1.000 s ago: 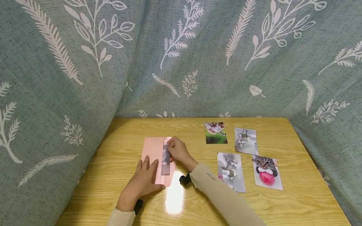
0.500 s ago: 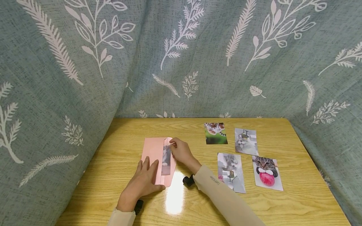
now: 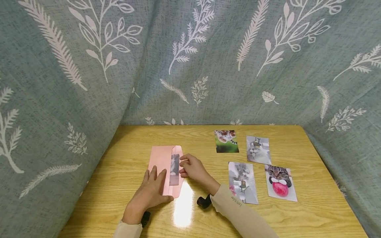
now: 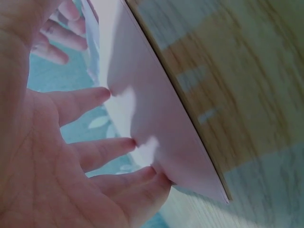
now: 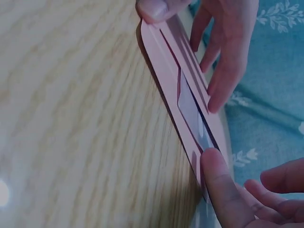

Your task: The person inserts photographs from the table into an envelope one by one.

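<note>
A pink envelope (image 3: 159, 155) lies on the table, its flap unfolded to the right. Part of a photo (image 3: 174, 170) shows at its opening, the rest covered by the envelope. My left hand (image 3: 150, 191) is spread, fingertips pressing on the envelope and thumb at its near edge; the left wrist view shows those fingertips on the pink paper (image 4: 161, 118). At the flap's right edge is my right hand (image 3: 194, 170), fingers loosely bent and apart, nothing gripped. In the right wrist view its thumb (image 5: 218, 175) lies over the flap beside the photo (image 5: 190, 109).
To the right on the wooden table (image 3: 208, 215) lie a tiger photo (image 3: 227, 142), two grey-toned photos (image 3: 258, 150) (image 3: 243, 181), and a photo of a cat with a pink ball (image 3: 280, 185). A patterned blue-green cloth (image 3: 190, 66) stands behind the table and along its sides.
My right hand has let go of the photo's upper edge and moved slightly right and toward me. The left hand stays on the envelope.
</note>
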{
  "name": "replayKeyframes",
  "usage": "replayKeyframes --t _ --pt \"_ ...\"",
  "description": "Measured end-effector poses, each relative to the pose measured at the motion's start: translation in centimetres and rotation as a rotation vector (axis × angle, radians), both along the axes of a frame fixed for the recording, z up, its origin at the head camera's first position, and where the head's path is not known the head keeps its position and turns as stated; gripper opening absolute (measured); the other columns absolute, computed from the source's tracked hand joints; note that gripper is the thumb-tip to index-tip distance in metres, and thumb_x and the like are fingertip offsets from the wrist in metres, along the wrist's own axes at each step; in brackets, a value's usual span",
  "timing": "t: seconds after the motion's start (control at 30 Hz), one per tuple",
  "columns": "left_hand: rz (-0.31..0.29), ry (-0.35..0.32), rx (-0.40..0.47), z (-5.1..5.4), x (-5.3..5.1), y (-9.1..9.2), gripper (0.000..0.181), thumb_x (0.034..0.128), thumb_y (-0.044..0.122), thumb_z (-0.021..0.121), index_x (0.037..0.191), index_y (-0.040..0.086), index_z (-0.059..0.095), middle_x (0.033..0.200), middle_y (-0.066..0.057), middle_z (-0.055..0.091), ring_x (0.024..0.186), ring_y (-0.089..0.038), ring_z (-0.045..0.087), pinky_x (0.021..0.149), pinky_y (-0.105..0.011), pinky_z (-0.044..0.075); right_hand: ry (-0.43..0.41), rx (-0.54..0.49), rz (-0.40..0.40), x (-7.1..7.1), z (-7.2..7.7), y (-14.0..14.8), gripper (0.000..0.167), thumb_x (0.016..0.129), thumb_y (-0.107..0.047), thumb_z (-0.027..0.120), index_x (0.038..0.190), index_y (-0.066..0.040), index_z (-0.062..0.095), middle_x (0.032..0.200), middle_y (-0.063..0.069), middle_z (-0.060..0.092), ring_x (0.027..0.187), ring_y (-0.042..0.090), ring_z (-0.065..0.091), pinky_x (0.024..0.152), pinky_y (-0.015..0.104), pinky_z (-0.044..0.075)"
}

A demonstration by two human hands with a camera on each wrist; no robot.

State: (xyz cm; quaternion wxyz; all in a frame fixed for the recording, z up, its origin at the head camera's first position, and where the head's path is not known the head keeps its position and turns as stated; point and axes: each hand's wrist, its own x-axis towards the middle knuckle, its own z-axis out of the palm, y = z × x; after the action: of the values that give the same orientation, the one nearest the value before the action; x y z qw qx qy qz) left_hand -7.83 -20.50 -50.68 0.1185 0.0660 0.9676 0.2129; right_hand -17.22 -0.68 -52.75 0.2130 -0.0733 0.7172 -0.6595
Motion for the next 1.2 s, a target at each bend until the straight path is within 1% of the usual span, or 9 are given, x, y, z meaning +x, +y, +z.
replayKeyframes --t 0.13,0.3,0.47,0.77,1.0,1.2 --pt "0.004 0.001 0.006 0.0 0.0 -0.1 0.109 0.0710 0.056 0.086 0.155 0.008 0.037 0.158 -0.035 0.015 0.141 -0.061 0.010 0.100 -0.071 0.035 -0.021 -0.020 0.005 0.3 0.1 -0.3 0.027 0.103 0.000 0.048 0.128 0.008 0.055 0.107 0.023 0.067 0.085 0.039 0.071 0.068 0.040 0.060" --pt "0.004 0.007 0.016 0.0 -0.1 -0.1 0.108 0.0708 0.056 0.086 0.155 0.008 0.037 0.158 -0.036 0.015 0.141 -0.061 0.011 0.100 -0.071 0.035 -0.029 -0.034 0.008 0.4 0.1 -0.8 0.028 0.102 0.000 0.048 0.128 0.007 0.055 0.106 0.022 0.067 0.083 0.035 0.072 0.067 0.037 0.060" --pt "-0.004 0.011 0.009 -0.1 -0.1 -0.1 0.108 0.0709 0.056 0.086 0.154 0.008 0.038 0.157 -0.036 0.017 0.140 -0.062 0.012 0.100 -0.070 0.035 -0.042 -0.058 0.020 0.3 -0.3 -1.3 0.028 0.103 -0.002 0.048 0.129 0.006 0.054 0.108 0.022 0.066 0.085 0.034 0.071 0.069 0.036 0.060" --pt "-0.011 0.023 0.007 -0.2 -0.1 -0.1 0.106 0.0717 0.056 0.086 0.154 0.008 0.038 0.157 -0.036 0.018 0.140 -0.062 0.013 0.100 -0.071 0.035 -0.031 -0.075 0.010 0.4 -0.4 -2.1 0.027 0.103 0.000 0.048 0.128 0.005 0.054 0.108 0.021 0.066 0.084 0.035 0.071 0.068 0.037 0.060" --pt "-0.008 0.017 0.010 -0.2 0.0 -0.1 0.108 0.0709 0.057 0.086 0.155 0.008 0.038 0.157 -0.036 0.017 0.140 -0.062 0.012 0.099 -0.070 0.037 -0.041 -0.060 -0.001 0.5 -0.6 -2.4 0.025 0.102 0.000 0.049 0.126 0.004 0.055 0.105 0.019 0.066 0.082 0.030 0.071 0.068 0.035 0.060" --pt "-0.003 0.016 0.011 -0.2 -0.1 -0.1 0.107 0.0713 0.056 0.086 0.155 0.009 0.038 0.157 -0.035 0.017 0.141 -0.061 0.011 0.099 -0.070 0.036 -0.025 -0.067 0.002 0.4 -0.6 -2.2 0.025 0.102 -0.002 0.052 0.125 0.004 0.056 0.105 0.018 0.067 0.080 0.029 0.072 0.068 0.033 0.060"
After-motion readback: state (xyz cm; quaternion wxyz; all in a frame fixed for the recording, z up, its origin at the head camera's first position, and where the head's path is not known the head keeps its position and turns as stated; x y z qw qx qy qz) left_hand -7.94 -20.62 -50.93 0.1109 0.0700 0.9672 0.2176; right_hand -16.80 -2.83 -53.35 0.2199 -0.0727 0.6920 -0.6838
